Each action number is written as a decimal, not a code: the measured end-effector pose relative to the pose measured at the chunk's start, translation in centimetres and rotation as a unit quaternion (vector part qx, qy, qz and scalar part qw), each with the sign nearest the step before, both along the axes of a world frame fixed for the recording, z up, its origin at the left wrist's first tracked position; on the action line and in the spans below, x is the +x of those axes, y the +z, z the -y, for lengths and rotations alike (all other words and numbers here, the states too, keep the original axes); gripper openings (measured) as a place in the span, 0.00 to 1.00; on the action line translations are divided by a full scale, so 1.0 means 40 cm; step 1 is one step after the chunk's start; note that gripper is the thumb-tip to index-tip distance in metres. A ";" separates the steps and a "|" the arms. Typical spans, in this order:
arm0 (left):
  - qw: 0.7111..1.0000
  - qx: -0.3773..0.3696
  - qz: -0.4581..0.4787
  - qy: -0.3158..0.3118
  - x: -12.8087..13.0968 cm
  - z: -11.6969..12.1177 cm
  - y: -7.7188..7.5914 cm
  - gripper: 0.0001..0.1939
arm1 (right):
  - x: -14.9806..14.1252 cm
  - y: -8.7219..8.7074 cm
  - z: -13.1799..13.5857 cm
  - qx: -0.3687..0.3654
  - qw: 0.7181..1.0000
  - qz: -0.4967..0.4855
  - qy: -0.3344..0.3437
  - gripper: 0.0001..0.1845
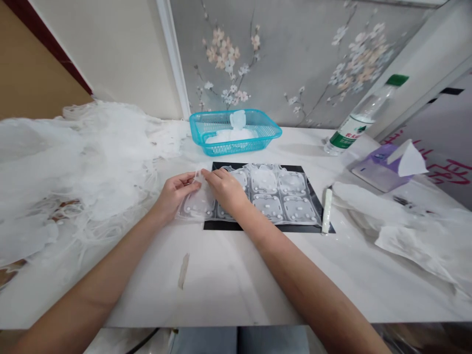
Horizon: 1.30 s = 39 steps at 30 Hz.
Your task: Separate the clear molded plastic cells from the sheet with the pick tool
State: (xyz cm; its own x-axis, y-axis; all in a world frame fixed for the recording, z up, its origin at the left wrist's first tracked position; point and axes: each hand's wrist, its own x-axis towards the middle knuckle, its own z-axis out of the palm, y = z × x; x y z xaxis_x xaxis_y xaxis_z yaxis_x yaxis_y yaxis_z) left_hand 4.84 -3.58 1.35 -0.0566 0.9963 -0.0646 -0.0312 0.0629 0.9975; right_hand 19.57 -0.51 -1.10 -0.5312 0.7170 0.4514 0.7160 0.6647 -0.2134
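A translucent, rubbery-looking moulded sheet (267,209), marked into rounded squares with small raised dots, lies across a black mat (228,226). Its left end extends past the mat onto the white table. At the upper left corner of this sheet, my left hand (173,195) pinches the thin edge between thumb and fingers. My right hand (226,189) reaches over the sheet from the right, its fingertips closed on the same edge right beside the left ones. The right hand and forearm hide some of the squares beneath.
A blue plastic basket (236,147) holding white pieces stands behind the mat. Stringy white scraps (106,162) are heaped at left. On the right are a pale strip (327,211), a water bottle (350,125), a purple tissue pack (379,169) and crumpled white sheets (416,241).
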 end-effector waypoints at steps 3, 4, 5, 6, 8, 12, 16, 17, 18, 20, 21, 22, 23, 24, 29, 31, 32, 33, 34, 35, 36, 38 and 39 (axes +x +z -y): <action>1.000 0.000 -0.006 0.000 -0.001 -0.003 -0.002 0.17 | 0.000 0.001 -0.006 -0.040 0.998 -0.043 -0.004 0.18; 1.000 0.000 -0.009 -0.001 -0.001 -0.004 -0.003 0.17 | 0.000 0.002 -0.007 -0.051 0.997 -0.062 -0.003 0.18; 1.000 -0.001 -0.012 -0.003 -0.002 -0.006 -0.004 0.18 | 0.001 0.002 -0.008 -0.059 0.995 -0.083 -0.002 0.17; 1.000 -0.003 -0.015 -0.006 -0.003 -0.007 -0.005 0.18 | 0.001 0.002 -0.008 -0.066 0.992 -0.104 0.001 0.17; 1.000 -0.007 -0.021 -0.012 -0.005 -0.010 -0.007 0.19 | 0.000 -0.001 -0.008 -0.074 0.986 -0.147 0.008 0.15; 0.999 -0.011 -0.035 -0.019 -0.008 -0.013 -0.010 0.18 | 0.003 -0.015 -0.019 -0.086 0.972 -0.216 0.020 0.14; 0.995 -0.029 -0.068 -0.070 -0.007 -0.004 -0.013 0.11 | 0.031 -0.025 -0.049 -0.104 0.933 -0.332 -0.094 0.15; 0.993 -0.032 -0.075 -0.082 -0.007 -0.001 -0.013 0.10 | 0.040 -0.026 -0.057 -0.109 0.917 -0.363 -0.126 0.15; 0.992 -0.032 -0.078 -0.089 -0.007 0.002 -0.013 0.08 | 0.048 -0.026 -0.063 -0.113 0.904 -0.387 -0.144 0.15; 0.992 -0.025 -0.081 -0.090 -0.007 0.005 -0.013 0.05 | 0.056 -0.026 -0.070 -0.117 0.891 -0.419 -0.134 0.15; 0.993 -0.021 -0.082 -0.087 -0.007 0.005 -0.012 0.04 | 0.056 -0.025 -0.070 -0.119 0.887 -0.430 -0.120 0.14; 0.993 -0.017 -0.083 -0.084 -0.007 0.005 -0.011 0.03 | 0.054 -0.024 -0.068 -0.124 0.884 -0.439 -0.106 0.14; 0.993 -0.013 -0.084 -0.082 -0.008 0.005 -0.011 0.03 | 0.050 -0.023 -0.064 -0.134 0.881 -0.444 -0.092 0.13; 0.993 -0.009 -0.084 -0.078 -0.008 0.005 -0.011 0.03 | 0.046 -0.021 -0.059 -0.147 0.881 -0.444 -0.076 0.13; 0.996 0.018 -0.066 -0.053 -0.003 0.002 -0.017 0.07 | 0.029 -0.006 -0.027 -0.233 0.879 -0.415 0.005 0.12; 0.997 0.025 -0.063 -0.048 0.002 0.003 -0.019 0.11 | 0.027 0.000 -0.018 -0.253 0.880 -0.402 0.027 0.09; 0.997 0.026 -0.062 -0.047 0.004 0.003 -0.019 0.13 | 0.026 0.002 -0.015 -0.262 0.880 -0.395 0.038 0.08; 0.997 0.026 -0.060 -0.046 0.007 0.004 -0.019 0.14 | 0.025 0.003 -0.014 -0.272 0.879 -0.388 0.047 0.07; 0.997 0.025 -0.057 -0.044 0.009 0.004 -0.019 0.15 | 0.025 0.003 -0.013 -0.284 0.877 -0.383 0.057 0.08; 0.997 0.024 -0.054 -0.041 0.010 0.004 -0.019 0.15 | 0.025 0.003 -0.014 -0.295 0.874 -0.381 0.065 0.09; 0.998 0.024 -0.052 -0.037 0.011 0.004 -0.018 0.15 | 0.025 0.002 -0.015 -0.305 0.871 -0.380 0.070 0.10; 0.998 0.024 -0.047 -0.028 0.012 0.003 -0.018 0.16 | 0.028 0.002 -0.019 -0.319 0.864 -0.382 0.075 0.12; 0.998 0.025 -0.046 -0.023 0.012 0.002 -0.019 0.16 | 0.030 0.002 -0.022 -0.328 0.862 -0.379 0.078 0.12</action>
State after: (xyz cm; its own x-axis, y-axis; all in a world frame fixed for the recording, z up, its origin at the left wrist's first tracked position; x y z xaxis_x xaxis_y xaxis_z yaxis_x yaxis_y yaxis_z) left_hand 5.33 -3.67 0.59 -0.0138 0.9998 -0.0117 0.0619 0.0125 0.9980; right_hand 20.78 0.36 -1.00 -0.3741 0.8967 0.2365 0.1180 0.2989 -0.9470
